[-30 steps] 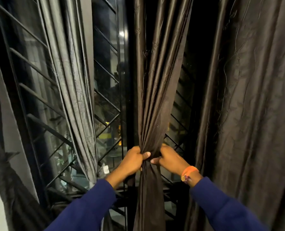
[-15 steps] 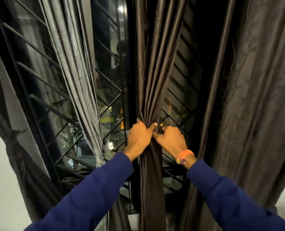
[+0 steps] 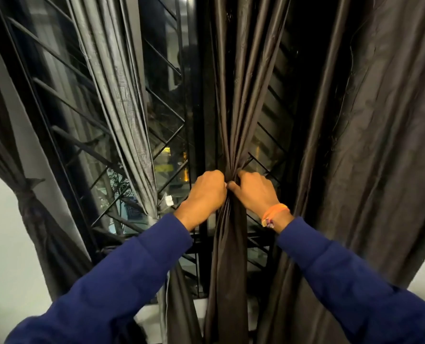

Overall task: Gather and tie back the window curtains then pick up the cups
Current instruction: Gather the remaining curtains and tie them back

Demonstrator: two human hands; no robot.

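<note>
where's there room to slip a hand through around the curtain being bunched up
Open gaps lie on both sides of the middle curtain: one between it and the grey curtain, one between it and the wide right curtain, both backed by the window bars. It is crowded at the bunch, where the left hand and right hand grip.

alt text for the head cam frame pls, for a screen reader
Both hands, left hand and right hand, grip a gathered dark curtain bunched at the middle of a barred window. A tied grey curtain hangs to its left, and a loose dark curtain to its right.
</note>
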